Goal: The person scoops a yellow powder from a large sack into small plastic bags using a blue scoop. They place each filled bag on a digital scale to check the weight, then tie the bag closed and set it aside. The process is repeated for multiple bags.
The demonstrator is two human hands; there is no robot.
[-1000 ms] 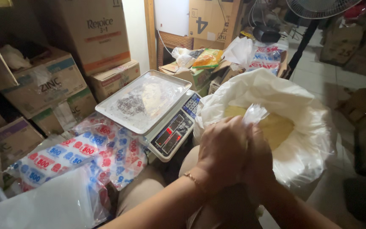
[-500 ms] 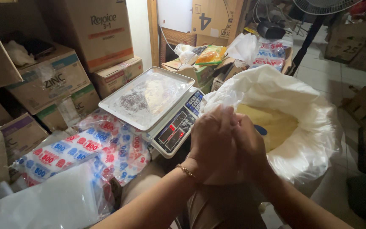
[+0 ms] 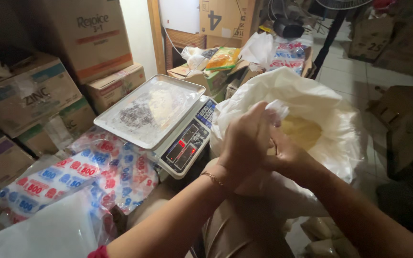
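stacked cardboard cartons fill the left of a dim storeroom, with more boxes along the back wall and a tiled floor showing at the right. low at the left lie flat packs of printed plastic bags in red, blue and white, with a plain clear sheet in front of them. just right of these stands a digital weighing scale, its steel pan covered by a crinkled clear film and its lit display panel turned toward the person; nothing rests on the pan.

right of the scale, the left hand and the right hand meet above the person's lap, pressed close together. both sets of fingers are curled shut around a small clear plastic bag, whose bunched top sticks up above the left knuckles; the bag's body is hidden inside the hands, so what it holds cannot be told. a thin bracelet sits on the left wrist.

behind and to the right of the hands stands a big white sack, its mouth rolled open on a yellowish, grainy filling.

by the look of it, the step in hand is gathering or twisting the small bag's neck. the next move seems to call for a firm pinch on that neck and a steady bag, so nothing spills over the lap.
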